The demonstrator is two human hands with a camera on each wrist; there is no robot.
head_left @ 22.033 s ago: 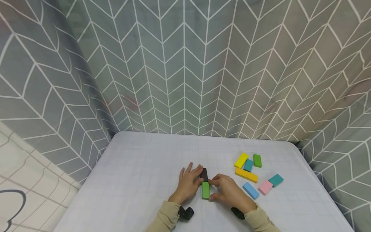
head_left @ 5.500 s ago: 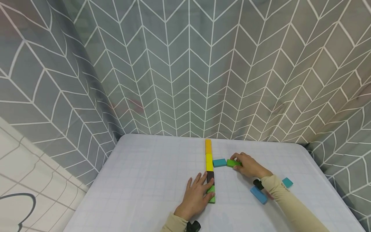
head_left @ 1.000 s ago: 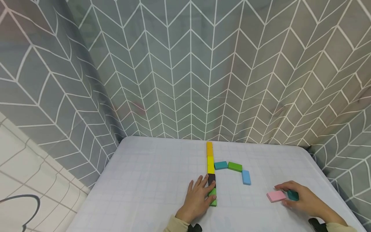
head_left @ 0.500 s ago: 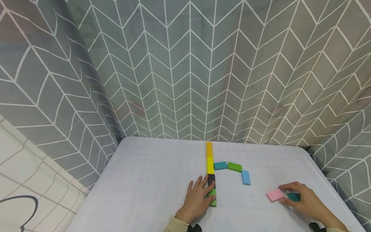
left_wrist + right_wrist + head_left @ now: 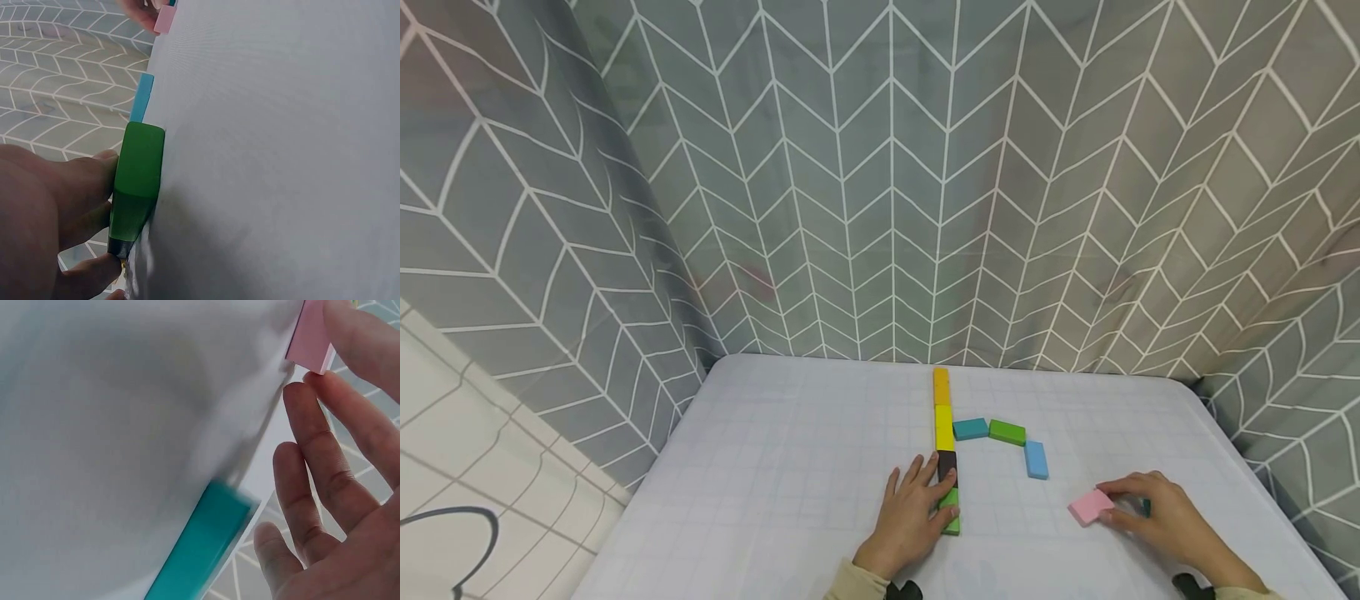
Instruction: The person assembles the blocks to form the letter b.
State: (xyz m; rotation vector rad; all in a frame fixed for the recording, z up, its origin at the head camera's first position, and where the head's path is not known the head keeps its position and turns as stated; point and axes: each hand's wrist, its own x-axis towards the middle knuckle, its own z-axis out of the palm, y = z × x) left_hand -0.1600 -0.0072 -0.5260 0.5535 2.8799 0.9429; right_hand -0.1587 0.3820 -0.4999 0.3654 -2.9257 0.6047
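My right hand (image 5: 1157, 512) pinches a pink block (image 5: 1081, 506) between thumb and forefinger, low over the table's right side. Its other fingers (image 5: 315, 434) are spread in the right wrist view. A teal block (image 5: 200, 540) lies on the cloth beneath that hand, mostly covered in the head view. My left hand (image 5: 906, 517) rests with extended fingers on a black block (image 5: 947, 463) and a light green block (image 5: 951, 527). These form a straight column with a yellow block (image 5: 943, 427) and an orange block (image 5: 942, 387) beyond.
From the yellow block a branch runs right: a blue-teal block (image 5: 971, 428), a green block (image 5: 1007, 432), then a light blue block (image 5: 1036, 460) turned toward me. A white cloth covers the table (image 5: 790, 450); patterned curtains (image 5: 880, 183) stand behind and at the sides.
Over the last second my right hand slides left with the pink block, away from the teal one. Earlier, the column and branch grew from scattered blocks; the left hand stays put lately.
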